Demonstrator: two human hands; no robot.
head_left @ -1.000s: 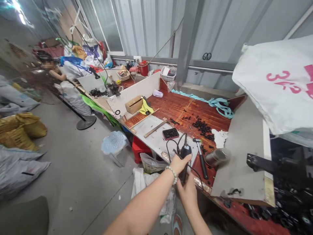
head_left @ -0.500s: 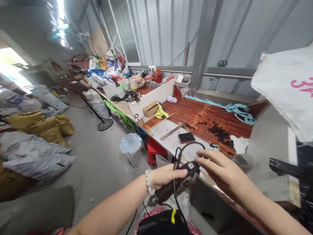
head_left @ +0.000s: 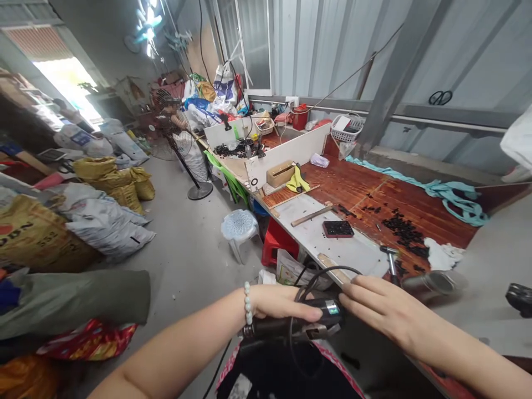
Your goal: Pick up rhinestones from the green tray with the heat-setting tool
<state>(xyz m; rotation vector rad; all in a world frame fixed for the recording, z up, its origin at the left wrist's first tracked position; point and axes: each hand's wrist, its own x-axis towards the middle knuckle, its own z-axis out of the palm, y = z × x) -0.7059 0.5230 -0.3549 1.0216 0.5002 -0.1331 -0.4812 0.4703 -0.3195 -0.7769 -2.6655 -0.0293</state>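
My left hand [head_left: 279, 303] grips a black corded rotary tool [head_left: 296, 324], held level just off the near edge of the workbench [head_left: 332, 252]. Fingers of my right hand [head_left: 380, 310] rest on the tool's front end by its silver collar. The tool's black cord [head_left: 320, 275] loops up over my left hand. On the bench beyond lie a hammer [head_left: 390, 259], a red tray of small black parts [head_left: 338, 228] and a heap of black parts [head_left: 402, 228]. A metal cylinder [head_left: 432, 281] lies right of my right hand.
A white divider board [head_left: 286, 155] splits the bench; a cardboard box [head_left: 281, 173] and yellow cloth [head_left: 298, 181] lie by it. Plastic stools [head_left: 239, 226] stand below the bench. Filled sacks [head_left: 103, 221] line the floor at left. A standing fan [head_left: 178, 130] and a person are farther back.
My view has swung left and down. The tool has been lowered from tilted to level, and my right hand has come down onto its front end.
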